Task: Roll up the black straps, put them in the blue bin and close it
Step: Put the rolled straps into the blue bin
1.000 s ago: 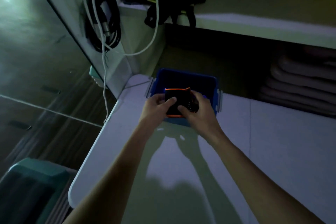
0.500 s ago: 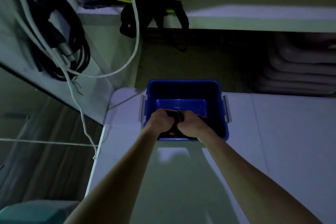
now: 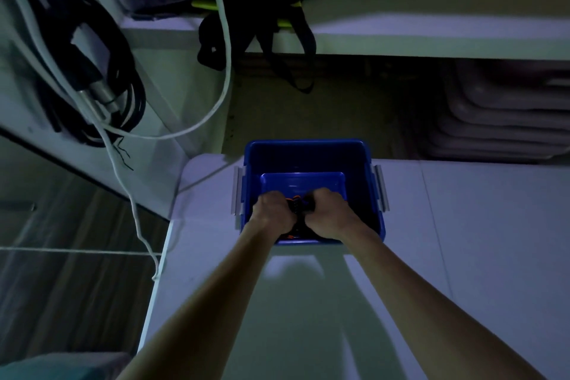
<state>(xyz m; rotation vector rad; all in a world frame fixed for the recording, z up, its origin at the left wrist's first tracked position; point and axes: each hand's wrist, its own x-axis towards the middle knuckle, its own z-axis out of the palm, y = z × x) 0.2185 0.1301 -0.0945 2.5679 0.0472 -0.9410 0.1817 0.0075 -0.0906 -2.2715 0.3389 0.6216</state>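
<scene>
Straps (image 3: 298, 210) sit rolled between my two fists, low inside the bin (image 3: 308, 145) near its 6 o'clock wall: left hand (image 3: 273, 213) curled on them from 9 o'clock, right hand (image 3: 328, 214) from 3. I judge the roll's long axis runs 12 to 6. Both hands are equally near, so letting go means spreading outward; I see no lid.

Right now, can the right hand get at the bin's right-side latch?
Probably yes, once freed: the right hand grips the rolled strap inside the blue bin; the right latch sits uncovered nearby.
</scene>
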